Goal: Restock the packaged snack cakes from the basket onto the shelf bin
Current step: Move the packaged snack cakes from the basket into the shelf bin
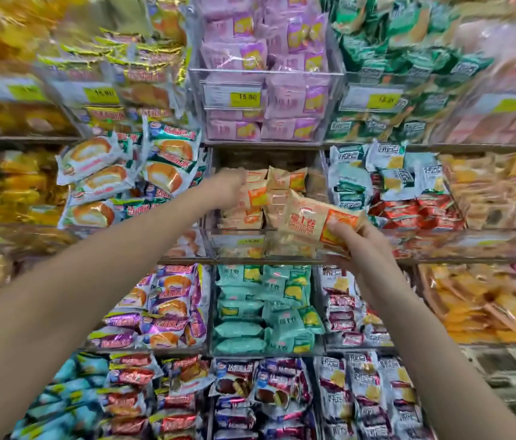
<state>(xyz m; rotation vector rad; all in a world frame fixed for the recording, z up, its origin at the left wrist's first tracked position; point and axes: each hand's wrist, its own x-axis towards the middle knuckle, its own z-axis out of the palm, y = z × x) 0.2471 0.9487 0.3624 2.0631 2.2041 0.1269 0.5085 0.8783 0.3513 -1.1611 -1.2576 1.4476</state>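
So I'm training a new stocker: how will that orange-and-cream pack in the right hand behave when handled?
The snack cake pack probably feels light, since the right hand holds it by one end. Its glossy wrapper looks crinkly and may be slippery. The puffy shape suggests soft cake, so squeezing could crush it.

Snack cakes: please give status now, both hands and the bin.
Left hand inside the bin, among the stocked packs; grip blurred. Right hand holds one cake pack at the bin front. Nothing in the way.

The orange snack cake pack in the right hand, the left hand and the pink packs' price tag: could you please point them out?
orange snack cake pack [306, 222]: head view, printed front.
left hand [229, 185]: head view, back of hand.
price tag [245, 97]: head view, yellow label.
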